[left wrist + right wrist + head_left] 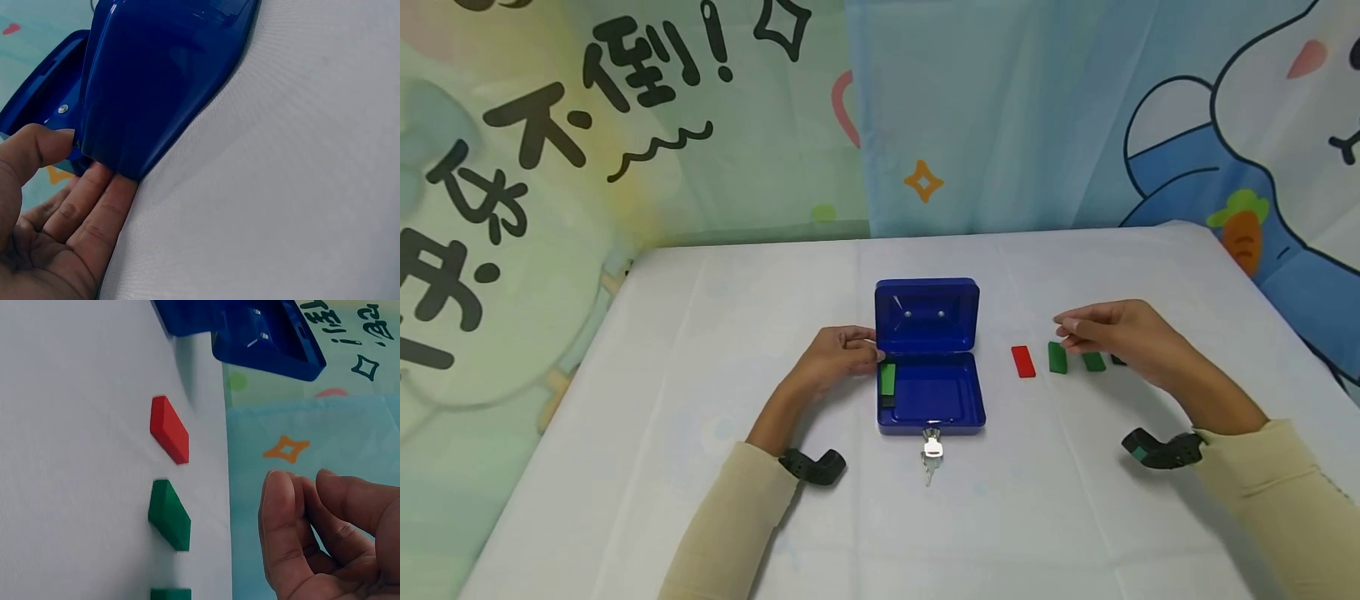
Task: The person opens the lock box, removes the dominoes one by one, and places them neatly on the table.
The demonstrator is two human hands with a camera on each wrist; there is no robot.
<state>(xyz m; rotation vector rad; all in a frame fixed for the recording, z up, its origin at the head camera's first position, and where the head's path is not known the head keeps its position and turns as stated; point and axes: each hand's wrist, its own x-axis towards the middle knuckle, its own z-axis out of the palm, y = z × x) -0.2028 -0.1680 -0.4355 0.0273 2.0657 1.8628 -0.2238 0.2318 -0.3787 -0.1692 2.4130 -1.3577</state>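
Note:
A blue cash box (930,392) lies with its lid (927,317) raised. A light green block (887,379) and a dark piece (887,401) sit along its inner left side. My left hand (842,360) holds the box at its rear left corner, thumb near the rim and fingertips against the outside in the left wrist view. Above the row of blocks hovers my right hand (1120,333), fingers loosely bent, with nothing visible between thumb and fingers in the right wrist view (325,537). Below it are a green block (1057,358), another green block (1093,362) and a partly hidden dark block (1117,361).
A red block (1023,362) lies between the box and the green blocks. Keys (932,454) hang from the lock at the box's front. The table carries a white cloth (760,300), and a printed curtain (1000,117) rises behind its far edge.

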